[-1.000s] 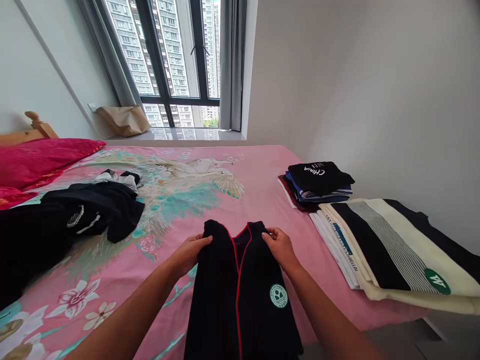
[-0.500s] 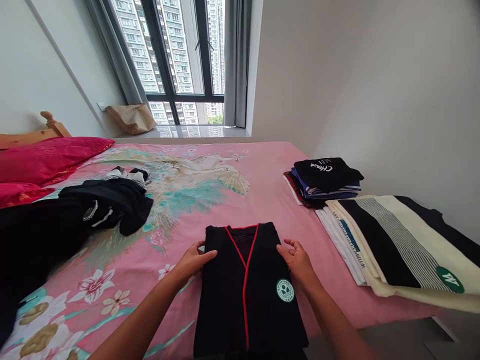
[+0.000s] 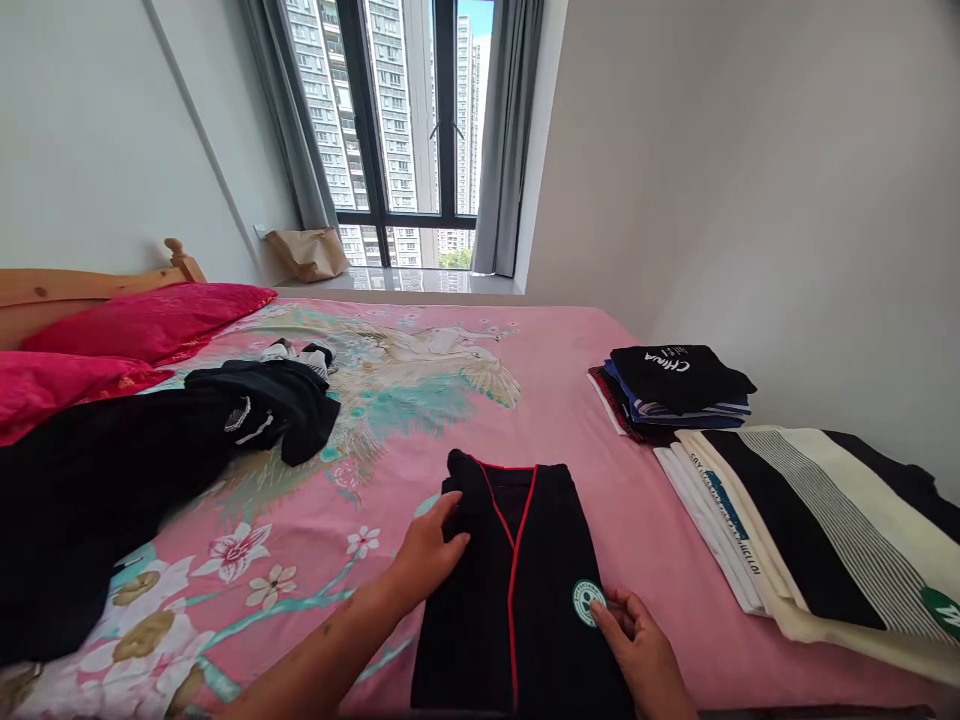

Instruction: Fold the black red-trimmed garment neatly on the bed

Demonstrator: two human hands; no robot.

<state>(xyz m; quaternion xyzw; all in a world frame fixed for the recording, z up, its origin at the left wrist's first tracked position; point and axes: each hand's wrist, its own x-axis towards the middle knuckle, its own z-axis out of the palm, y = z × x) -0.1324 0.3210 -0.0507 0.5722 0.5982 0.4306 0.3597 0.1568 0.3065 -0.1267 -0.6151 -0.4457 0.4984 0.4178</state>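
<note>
A folded black garment (image 3: 547,560) with red V-shaped trim and a round green-and-white badge (image 3: 589,603) lies at the bottom centre of the head view. My left hand (image 3: 431,555) rests on its left edge below the shoulder, thumb and fingers apart. On the right edge, my right hand (image 3: 637,640) pinches the garment beside the badge, its thumb over the badge's lower part.
The pink flowered bed sheet (image 3: 555,400) lies beneath. Dark clothes (image 3: 262,400) are heaped at left near red pillows (image 3: 150,320). On the right are a folded stack with a black top (image 3: 675,375) and a cream-and-black striped pile (image 3: 817,520).
The view has shifted, so things appear further right or lower. My right hand has slid down the garment's right edge to the badge; my left hand has moved slightly onto the left side.
</note>
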